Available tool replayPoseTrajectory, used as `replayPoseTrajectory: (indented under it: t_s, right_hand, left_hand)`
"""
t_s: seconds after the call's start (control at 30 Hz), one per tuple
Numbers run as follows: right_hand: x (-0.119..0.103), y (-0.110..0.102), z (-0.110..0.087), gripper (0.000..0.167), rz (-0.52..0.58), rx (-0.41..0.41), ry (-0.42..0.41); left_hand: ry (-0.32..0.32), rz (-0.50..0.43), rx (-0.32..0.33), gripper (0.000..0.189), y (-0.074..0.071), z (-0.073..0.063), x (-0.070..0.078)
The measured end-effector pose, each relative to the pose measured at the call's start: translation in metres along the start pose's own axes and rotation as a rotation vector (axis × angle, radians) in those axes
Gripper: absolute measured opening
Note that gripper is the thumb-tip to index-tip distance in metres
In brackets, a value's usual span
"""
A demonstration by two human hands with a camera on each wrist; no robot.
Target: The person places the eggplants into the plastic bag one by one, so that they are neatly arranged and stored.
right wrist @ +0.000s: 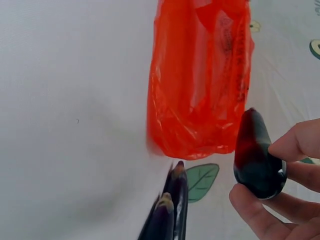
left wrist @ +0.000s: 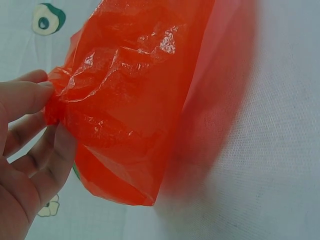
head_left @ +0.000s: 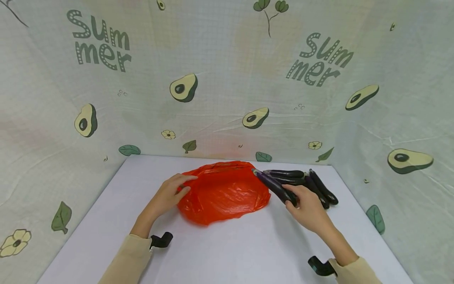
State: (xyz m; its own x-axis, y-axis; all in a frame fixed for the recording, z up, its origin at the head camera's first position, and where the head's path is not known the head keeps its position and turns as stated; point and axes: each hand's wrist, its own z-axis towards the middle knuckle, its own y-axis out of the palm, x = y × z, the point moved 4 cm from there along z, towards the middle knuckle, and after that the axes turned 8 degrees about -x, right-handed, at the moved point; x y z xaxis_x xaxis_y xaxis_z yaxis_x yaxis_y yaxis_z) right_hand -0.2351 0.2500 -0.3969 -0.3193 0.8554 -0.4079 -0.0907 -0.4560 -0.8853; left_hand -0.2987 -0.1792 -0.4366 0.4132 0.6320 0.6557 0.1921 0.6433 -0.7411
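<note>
I have a white tabletop [head_left: 227,252] beneath it all. On it, a red plastic bag [head_left: 223,197] spans between the hands; the left hand [head_left: 170,195] pinches its gathered edge, probably to steady it. Spare eggplants [head_left: 323,187] lie just beyond the right hand [head_left: 306,207], which grips one eggplant [head_left: 271,184] by its rounded end, seemingly leaving the stem free toward the bag.

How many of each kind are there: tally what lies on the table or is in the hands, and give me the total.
Dark purple eggplants: 5 (1 in the right hand, 4 lying on the table)
Red plastic bag: 1
Total: 6
</note>
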Motion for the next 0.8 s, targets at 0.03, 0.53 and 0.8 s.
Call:
replayPoseTrajectory:
  t_s: [0.03,0.53,0.8]
  right_hand:
    - [0.000,0.002,0.001,0.046,0.002,0.002,-0.004]
    - [0.000,0.030,0.014,0.046,0.029,0.001,0.044]
    - [-0.009,0.045,0.024,0.045,0.042,0.014,0.064]
  left_hand:
    - [0.006,0.005,0.003,0.043,0.000,0.000,-0.001]
    - [0.028,0.013,0.000,0.043,0.000,0.000,0.004]
    - [0.018,0.007,-0.003,0.043,0.001,0.000,0.003]
